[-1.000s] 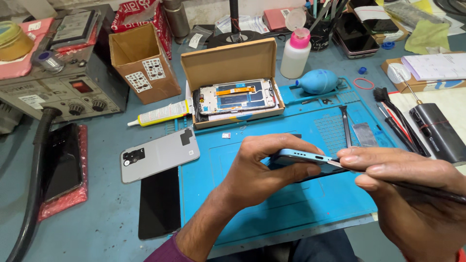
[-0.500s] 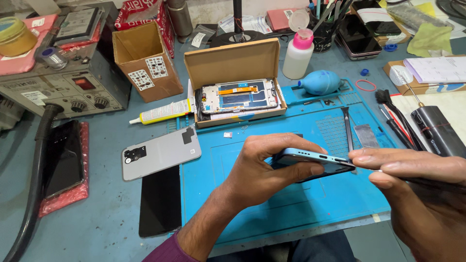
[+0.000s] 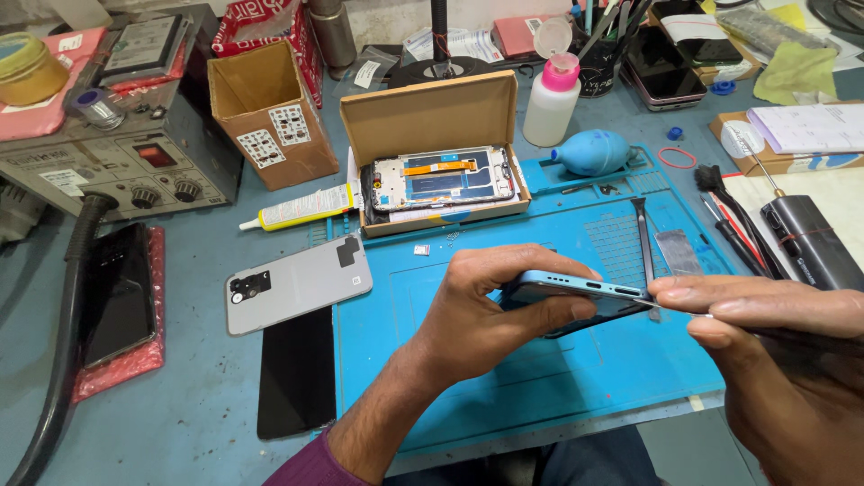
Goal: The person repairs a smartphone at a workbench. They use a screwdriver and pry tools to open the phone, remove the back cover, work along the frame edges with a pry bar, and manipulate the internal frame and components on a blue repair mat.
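At the far left a black phone [image 3: 117, 292] lies on red wrap by the hose [image 3: 63, 333]. Next come a grey back cover [image 3: 297, 283] and a dark glass panel [image 3: 297, 369], both lying loose, so some stripping looks done already. A glue tube [image 3: 301, 209] and a box [image 3: 432, 135] holding 1 bare frame [image 3: 445, 178] sit behind the blue mat [image 3: 540, 360]. The left hand [image 3: 486, 315] is clamped on a blue phone [image 3: 576, 290], tilted above the mat. The right hand [image 3: 783, 360] pinches a thin tool [image 3: 693, 313] at the phone's end; I judge opening only begun. Tweezers [image 3: 642, 238] lie near, not obstructing.
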